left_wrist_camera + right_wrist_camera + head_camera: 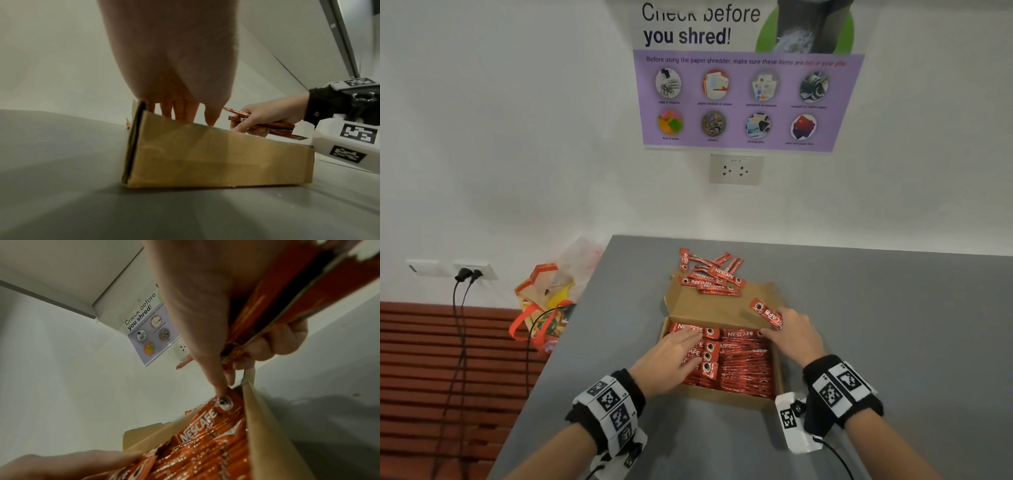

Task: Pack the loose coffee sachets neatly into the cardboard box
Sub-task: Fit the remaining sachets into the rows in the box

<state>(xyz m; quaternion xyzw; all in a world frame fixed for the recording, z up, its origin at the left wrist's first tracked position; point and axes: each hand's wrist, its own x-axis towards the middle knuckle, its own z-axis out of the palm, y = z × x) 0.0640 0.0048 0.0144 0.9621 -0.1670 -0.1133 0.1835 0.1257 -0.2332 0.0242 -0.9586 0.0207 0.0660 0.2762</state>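
An open cardboard box (778,373) sits on the grey table, filled with rows of red coffee sachets (744,368). My left hand (677,356) lies flat, fingers straight, pressing the sachets on the box's left side. My right hand (789,334) grips a small bunch of sachets (767,313) at the box's far right corner, while its forefinger (218,386) touches a packed sachet (205,423). A pile of loose sachets (710,274) lies on and behind the box's raised lid flap (709,305). In the left wrist view the box's outer wall (216,155) hides the contents.
A colourful shopping bag (544,301) stands off the table's left edge, beside black cables (460,308) plugged into a wall socket. The table's left edge (571,325) runs diagonally close to the box. A poster (746,78) and socket hang on the wall behind.
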